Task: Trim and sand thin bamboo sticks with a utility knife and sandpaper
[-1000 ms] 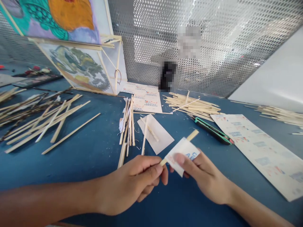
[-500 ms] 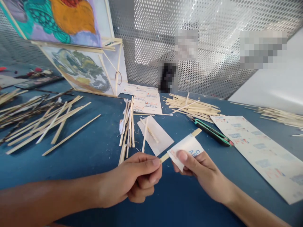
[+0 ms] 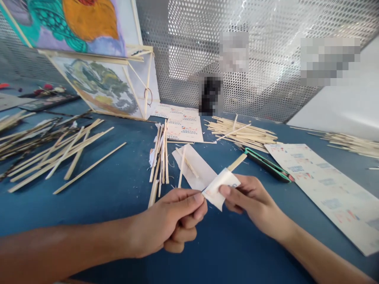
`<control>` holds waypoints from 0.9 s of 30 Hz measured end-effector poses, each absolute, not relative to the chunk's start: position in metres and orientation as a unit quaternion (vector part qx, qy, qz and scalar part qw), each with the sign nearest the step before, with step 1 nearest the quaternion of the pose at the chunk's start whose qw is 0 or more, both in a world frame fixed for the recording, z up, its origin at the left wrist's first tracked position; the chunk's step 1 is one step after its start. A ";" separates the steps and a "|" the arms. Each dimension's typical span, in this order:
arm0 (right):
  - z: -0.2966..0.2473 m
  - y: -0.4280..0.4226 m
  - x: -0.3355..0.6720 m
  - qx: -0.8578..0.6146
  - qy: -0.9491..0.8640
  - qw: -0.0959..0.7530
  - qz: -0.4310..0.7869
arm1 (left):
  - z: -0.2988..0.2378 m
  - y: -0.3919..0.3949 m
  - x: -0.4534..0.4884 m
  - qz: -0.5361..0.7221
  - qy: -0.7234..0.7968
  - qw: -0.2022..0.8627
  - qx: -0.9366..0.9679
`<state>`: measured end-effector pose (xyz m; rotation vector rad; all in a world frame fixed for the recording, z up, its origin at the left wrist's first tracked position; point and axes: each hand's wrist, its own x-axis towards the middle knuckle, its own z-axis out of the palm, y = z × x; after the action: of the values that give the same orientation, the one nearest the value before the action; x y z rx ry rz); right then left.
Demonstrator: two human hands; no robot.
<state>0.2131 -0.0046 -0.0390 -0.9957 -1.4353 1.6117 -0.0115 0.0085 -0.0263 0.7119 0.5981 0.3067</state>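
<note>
Now the folded sandpaper (image 3: 216, 187) has come down the wooden stick (image 3: 237, 162) to meet your left hand (image 3: 176, 219), suggesting a rubbing stroke; your left fingers pinch the stick's near end closely; your right hand (image 3: 255, 203) clasps the paper between thumb and fingers; both are held left of the cutter (image 3: 268, 165), nearer you.

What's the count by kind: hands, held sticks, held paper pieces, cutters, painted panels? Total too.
Hands: 2 (left hand, right hand)
Held stick: 1
Held paper piece: 1
Green-and-black cutter: 1
Painted panels: 2 (upper panel, lower panel)
Total: 7
</note>
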 end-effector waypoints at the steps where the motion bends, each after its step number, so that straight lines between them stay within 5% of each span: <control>1: -0.039 -0.001 0.216 -0.392 -0.558 0.384 0.623 | -0.027 0.008 -0.010 0.156 0.295 0.871 0.362; 7: -0.034 0.006 0.229 -0.455 -0.439 0.585 0.508 | -0.027 -0.007 -0.010 0.188 0.414 0.678 0.578; 12: -0.034 -0.012 0.214 -0.442 -0.527 0.454 0.568 | -0.023 -0.013 -0.013 0.190 0.434 0.537 0.698; 20: -0.032 0.003 0.226 -0.454 -0.399 0.594 0.531 | -0.026 -0.009 -0.013 0.207 0.418 0.599 0.650; 25: -0.042 -0.002 0.217 -0.439 -0.498 0.450 0.597 | -0.028 -0.010 -0.013 0.196 0.416 0.603 0.651; 27: -0.044 -0.002 0.214 -0.435 -0.497 0.466 0.588 | -0.028 -0.009 -0.012 0.189 0.422 0.602 0.651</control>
<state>0.2142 -0.0019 -0.0438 -1.0684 -1.2196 1.4446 -0.0123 -0.0088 -0.0275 1.5085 0.9763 0.4377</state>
